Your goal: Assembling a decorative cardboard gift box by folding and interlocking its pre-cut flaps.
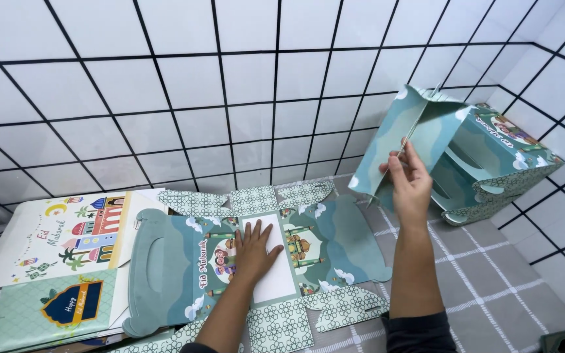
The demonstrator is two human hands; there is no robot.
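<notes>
- Right hand pinches the flap of a half-folded teal carton, held aloft.
- Left hand, open, presses a flat carton blank against the worktop.
- Closing the raised carton's flaps probably needs both hands.

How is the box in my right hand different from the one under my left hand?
The folded box is assembled into a three-dimensional shape, while the flat box blank lies fully unfolded. The right hand holds the folded box up in the air, gripping one flap; the left hand presses palm-down on the flat blank on the table. Both share the same teal printed pattern with clouds.
</notes>
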